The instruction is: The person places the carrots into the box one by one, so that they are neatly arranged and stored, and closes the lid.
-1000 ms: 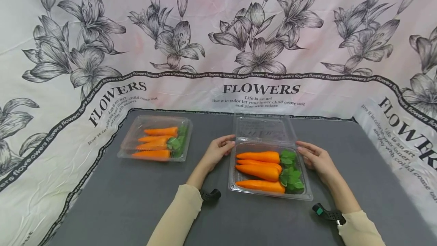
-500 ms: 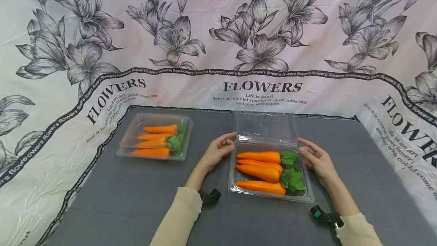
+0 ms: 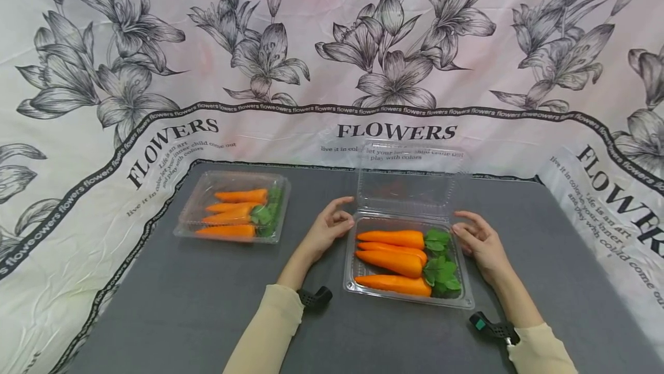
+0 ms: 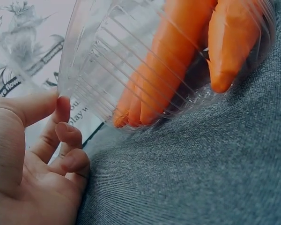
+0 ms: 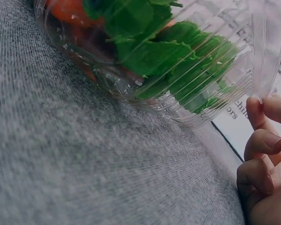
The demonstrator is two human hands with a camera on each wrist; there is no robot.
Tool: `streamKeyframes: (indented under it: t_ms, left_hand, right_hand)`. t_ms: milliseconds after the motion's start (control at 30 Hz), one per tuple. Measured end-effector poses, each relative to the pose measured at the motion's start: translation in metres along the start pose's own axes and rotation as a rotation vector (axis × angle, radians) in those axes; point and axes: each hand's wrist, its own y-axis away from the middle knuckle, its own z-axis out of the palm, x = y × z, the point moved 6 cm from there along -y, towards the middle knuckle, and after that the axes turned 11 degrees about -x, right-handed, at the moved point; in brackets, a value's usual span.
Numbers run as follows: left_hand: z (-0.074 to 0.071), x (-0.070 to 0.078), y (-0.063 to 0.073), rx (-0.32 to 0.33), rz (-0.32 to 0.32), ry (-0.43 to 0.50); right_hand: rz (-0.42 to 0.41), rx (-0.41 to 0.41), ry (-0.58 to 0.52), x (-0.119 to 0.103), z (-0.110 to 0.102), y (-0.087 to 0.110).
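Note:
In the head view, a clear plastic clamshell container point(image 3: 408, 300) stands on the grey table with its lid point(image 3: 410, 181) raised at the back. Several orange carrots point(image 3: 392, 263) with green leaves point(image 3: 442, 270) lie side by side in its base. My left hand point(image 3: 328, 229) pinches the container's back left edge between thumb and forefinger, as the left wrist view also shows. At the back right edge my right hand point(image 3: 482, 244) does the same, its other fingers curled in the right wrist view. Whether the fingertips grip the lid or the base rim, I cannot tell.
To the left sits a second clear container point(image 3: 231, 207), its lid down over several carrots with green tops. A grey cloth covers the table point(image 3: 207, 299). Behind it hangs a white curtain point(image 3: 290, 138) with flower prints and lettering.
The lid has swung upward from leaning far back, and its top edge now overlaps the printed lettering. Both hands stay at the back edges with little movement.

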Motion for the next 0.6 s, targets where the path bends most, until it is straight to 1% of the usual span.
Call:
streamKeyframes:
  t_ms: [67, 233, 367, 467, 600]
  left_hand:
    - [0.0007, -0.0013, -0.0006, 0.005, 0.003, 0.007]
    - [0.0002, -0.0019, 0.0004, 0.025, -0.016, 0.009]
    - [0.0013, -0.0023, 0.0013, 0.023, -0.021, 0.020]
    - [0.0012, -0.0030, 0.0023, 0.023, -0.020, 0.024]
    - [0.0019, -0.0035, 0.0024, 0.019, -0.016, 0.026]
  right_hand:
    - [-0.007, 0.003, 0.002, -0.0003, -0.0008, 0.0013]
    - [-0.033, 0.003, -0.035, -0.0020, 0.0007, -0.0001]
    - [-0.019, 0.020, -0.055, -0.0008, 0.0002, 0.0014]
    - [-0.010, 0.029, -0.012, -0.0008, -0.0006, 0.0037]
    - [-0.012, 0.013, 0.088, -0.0021, -0.0025, 0.0052]
